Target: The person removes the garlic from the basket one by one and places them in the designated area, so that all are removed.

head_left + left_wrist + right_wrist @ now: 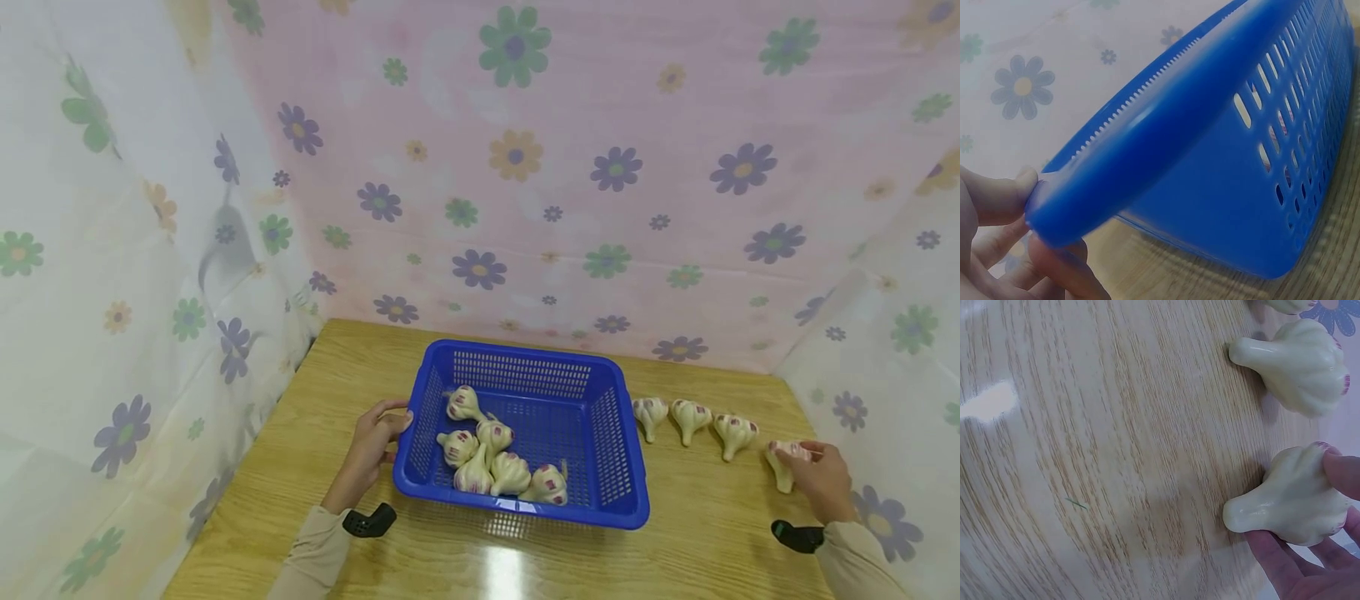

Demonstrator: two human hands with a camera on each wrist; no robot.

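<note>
A blue plastic basket (525,350) with slotted walls stands on the wooden table, several garlic bulbs (474,475) lying in its left and front part. My left hand (372,443) grips its left rim, thumb on top and fingers beneath, as the left wrist view shows. At the far right, my right hand (823,481) holds a garlic bulb (1291,497) between thumb and fingers, its stem pointing toward the table's front. Left of it, three more garlic bulbs (735,435) lie in a row reaching to the basket's right side.
The wooden table (705,533) carries everything. Behind it hangs a pink flowered cloth (555,217), with pale flowered cloth (150,275) along the left and right sides. A small green sliver (1076,503) lies on the wood.
</note>
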